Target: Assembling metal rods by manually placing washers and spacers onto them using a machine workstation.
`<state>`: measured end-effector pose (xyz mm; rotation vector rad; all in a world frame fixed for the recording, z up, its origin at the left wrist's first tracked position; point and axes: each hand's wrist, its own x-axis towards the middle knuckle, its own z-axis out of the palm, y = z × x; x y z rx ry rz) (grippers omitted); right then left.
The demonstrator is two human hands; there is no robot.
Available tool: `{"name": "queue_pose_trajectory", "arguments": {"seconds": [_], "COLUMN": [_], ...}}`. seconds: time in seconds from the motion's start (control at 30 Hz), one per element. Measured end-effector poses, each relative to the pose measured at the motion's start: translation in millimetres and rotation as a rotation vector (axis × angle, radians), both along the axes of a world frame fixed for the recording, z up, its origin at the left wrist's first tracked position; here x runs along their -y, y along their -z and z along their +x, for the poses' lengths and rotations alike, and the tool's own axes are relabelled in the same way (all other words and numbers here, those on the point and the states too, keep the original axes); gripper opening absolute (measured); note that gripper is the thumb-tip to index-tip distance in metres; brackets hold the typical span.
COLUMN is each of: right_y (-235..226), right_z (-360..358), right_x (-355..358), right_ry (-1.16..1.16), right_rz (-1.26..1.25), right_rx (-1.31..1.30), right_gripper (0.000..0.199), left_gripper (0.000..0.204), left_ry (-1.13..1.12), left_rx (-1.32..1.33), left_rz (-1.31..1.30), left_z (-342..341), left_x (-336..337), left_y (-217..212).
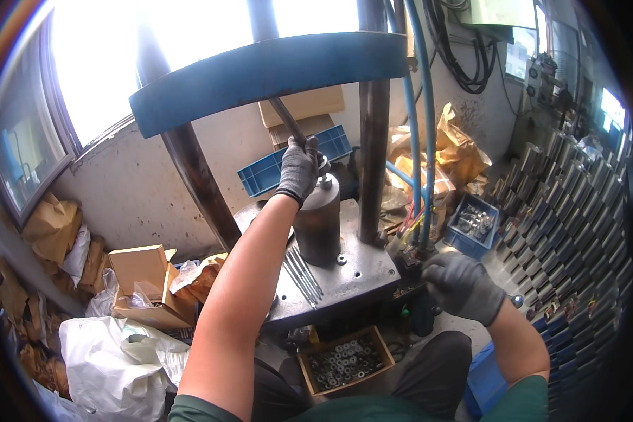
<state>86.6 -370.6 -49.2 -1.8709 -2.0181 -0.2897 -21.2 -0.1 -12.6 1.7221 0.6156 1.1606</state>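
Observation:
My left hand [300,169], in a grey glove, is closed around the lower end of a dark metal rod [286,118] that slants down from under the blue beam [274,74] of a press. Right below it, a dark metal cylinder [318,228] stands upright on the press's metal plate [359,260], with a bolt-like piece [324,181] at its top. Several thin metal rods [302,278] lie beside the cylinder, and a small ring [342,259] sits to its right. My right hand [464,287], also gloved, has curled fingers beside the hose fittings [411,253]; whatever they grip is hidden.
Between my knees is a wooden box [308,369] of metal rings. Blue hoses [429,141] run down at the right, near a blue bin [472,243] of metal parts. Stacked metal tubes [570,218] line the right side. An open carton [139,274] and a white sack [112,366] stand left.

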Motion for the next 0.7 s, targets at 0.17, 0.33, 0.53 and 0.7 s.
{"name": "queue_pose_trajectory", "arguments": {"seconds": [0.17,0.33,0.53,0.7], "right_y": [-12.7,23.8,-13.5,-34.9], "right_z": [46.6,59.2,115.0,140.3], "right_x": [112.0,119.5,33.9,-25.0], "right_ry": [0.445,0.363,0.256,0.313], "right_rz": [-0.258,0.166,0.540,0.600], "right_rx": [0.234,-0.100,-0.011,-0.034], "right_gripper": [0.016,0.013,0.026,0.033], "left_gripper": [0.028,0.029,0.030,0.032], "left_ry": [-0.075,-0.097,-0.162,-0.078], "left_rx": [-0.088,-0.101,-0.154,-0.095], "left_rz": [0.042,0.092,0.156,0.078], "left_z": [1.6,3.0,4.4,8.6], "left_x": [17.0,14.2,8.8,12.0], "left_y": [-10.9,-9.7,-6.5,-9.8]}}
